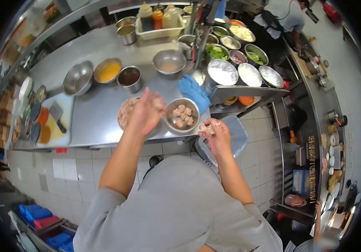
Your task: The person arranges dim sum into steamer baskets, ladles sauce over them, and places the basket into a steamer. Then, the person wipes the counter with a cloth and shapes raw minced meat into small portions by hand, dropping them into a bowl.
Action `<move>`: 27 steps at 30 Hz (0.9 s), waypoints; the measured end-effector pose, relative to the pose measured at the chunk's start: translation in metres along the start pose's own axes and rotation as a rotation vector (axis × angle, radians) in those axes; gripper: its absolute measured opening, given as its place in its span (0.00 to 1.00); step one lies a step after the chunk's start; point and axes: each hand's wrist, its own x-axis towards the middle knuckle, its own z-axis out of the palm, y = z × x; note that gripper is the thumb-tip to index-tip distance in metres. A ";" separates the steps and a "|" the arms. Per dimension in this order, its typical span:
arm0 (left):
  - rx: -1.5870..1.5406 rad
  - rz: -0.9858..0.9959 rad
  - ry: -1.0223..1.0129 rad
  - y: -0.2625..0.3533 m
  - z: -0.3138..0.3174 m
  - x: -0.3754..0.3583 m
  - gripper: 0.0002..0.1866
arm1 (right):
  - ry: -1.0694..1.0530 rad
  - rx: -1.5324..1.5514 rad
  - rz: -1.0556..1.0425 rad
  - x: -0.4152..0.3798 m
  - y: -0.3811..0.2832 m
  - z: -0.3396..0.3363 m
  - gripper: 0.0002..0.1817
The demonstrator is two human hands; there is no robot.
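Observation:
My right hand (219, 140) is closed around a lump of raw minced meat (209, 127), just right of a steel bowl (170, 122). Several small meat pieces (183, 114) lie inside that bowl. To its left, my left hand (146, 112) is raised over the steel counter with its fingers stretched out and a little blurred; nothing shows in it. Partly hidden behind that hand is a larger mound of raw minced meat (126, 112). A crumpled blue cloth (195, 91) lies beside the bowl at the upper right.
Behind my hands stand a bowl of yellow liquid (108, 70), a pot of dark sauce (130, 79) and a shallow steel bowl (169, 61). A cutting board (65, 107) with a cleaver lies left. Lined bin (235, 134) below right. Another person (287, 17) stands at upper right.

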 end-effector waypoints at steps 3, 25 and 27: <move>-0.096 -0.198 -0.205 -0.003 0.013 -0.013 0.17 | -0.066 -0.079 -0.012 0.002 0.012 0.000 0.06; 1.276 0.658 -0.430 -0.107 -0.003 -0.038 0.17 | -0.119 -1.109 -0.431 -0.012 0.007 0.043 0.10; 1.355 0.700 -0.432 -0.110 -0.007 -0.034 0.16 | -0.107 -1.107 -0.392 -0.013 0.008 0.039 0.10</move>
